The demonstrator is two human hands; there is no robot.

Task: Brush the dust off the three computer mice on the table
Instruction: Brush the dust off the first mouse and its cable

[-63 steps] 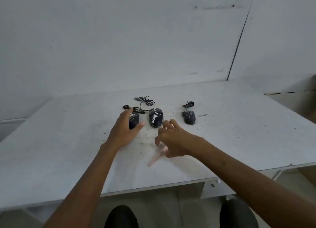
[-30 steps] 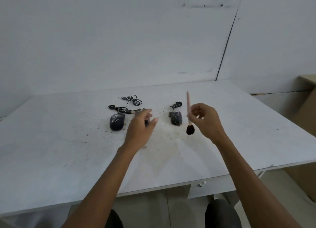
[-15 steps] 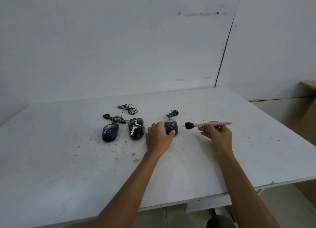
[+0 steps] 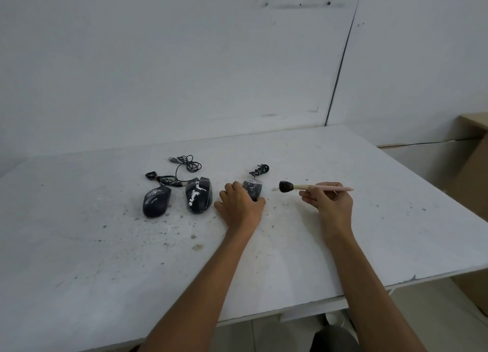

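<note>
Three dark, dusty computer mice lie in a row on the white table: the left mouse, the middle mouse with white smears, and the smaller right mouse. My left hand grips the right mouse from its near side, fingers on both flanks, hiding its rear. My right hand holds a pink-handled brush level, its dark bristle head pointing left, a short gap to the right of that mouse.
Tangled black cables lie behind the left and middle mice, and a small bundled cable behind the right one. Dust specks cover the table in front. A cardboard box stands at the far right. White walls close behind.
My left hand went from the left mouse past the middle one to the right mouse and gripped it. My right hand lifted the brush and turned it level, bristles toward that mouse.
</note>
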